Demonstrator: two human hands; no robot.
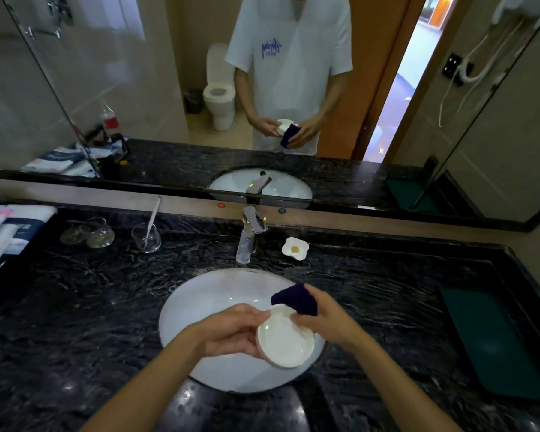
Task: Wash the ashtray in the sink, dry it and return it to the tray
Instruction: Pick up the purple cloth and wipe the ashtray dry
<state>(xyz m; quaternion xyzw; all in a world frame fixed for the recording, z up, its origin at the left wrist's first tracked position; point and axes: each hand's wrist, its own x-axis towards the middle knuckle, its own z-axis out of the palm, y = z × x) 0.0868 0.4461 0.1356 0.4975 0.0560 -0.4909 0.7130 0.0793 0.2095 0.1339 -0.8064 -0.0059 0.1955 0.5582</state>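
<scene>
Head cam, only view: person at the vanity, both hands over the white sink. Left hand holds the white ashtray by its left edge, fingers curled under, thumb on the rim; dish tilted, inside facing up twd the cam. Right hand grips a dark cloth, fingers curled round it, cloth pressed against the ashtray's upper-right rim. Ashtray sits above the basin's front-right part, not touching the sink as far as I can tell. Chrome faucet stands behind the basin, no water visible from it. Countertop is black marble w/ pale veins. Green tray lies flat at the right end of the counter, well apart from the ashtray. Small white flower-shaped dish just right of the faucet. Left of the faucet: glass w/ a white toothbrush in it, then two more glass cups beside each other. Folded towels at far left. Mirror over the backsplash reflects the person in a white tee holding dish + cloth, plus a toilet and an open doorway behind.
</scene>
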